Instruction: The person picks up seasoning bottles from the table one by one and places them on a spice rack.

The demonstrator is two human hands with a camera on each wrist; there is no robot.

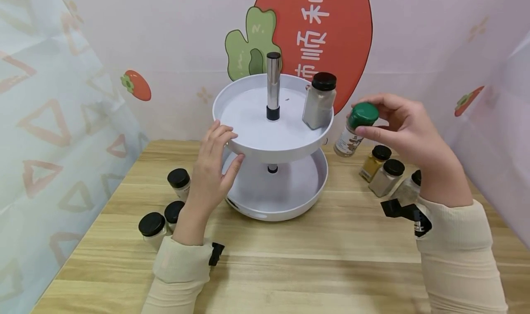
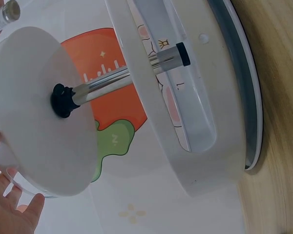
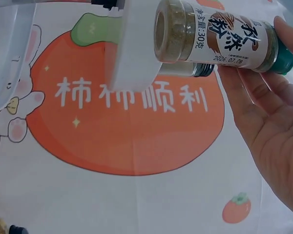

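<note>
Right hand [image 1: 414, 130]: fingers gripping the green-capped jar [image 1: 349, 141] at its cap end, raised off the bench [image 1: 323, 268], near the upper tier's [image 1: 256, 130] 3 o'clock edge. Left hand [image 1: 212, 169]: fingers extended, touching that tier's rim at 8 o'clock. Black-capped jar [image 1: 319, 104] stands on the tier at 3 o'clock. Bench: jars [image 1: 386, 180] at 4 o'clock.

Head view faces forward-down from above; nearer, sideways-turned wrist views share the stand [image 1: 273, 155].
</note>
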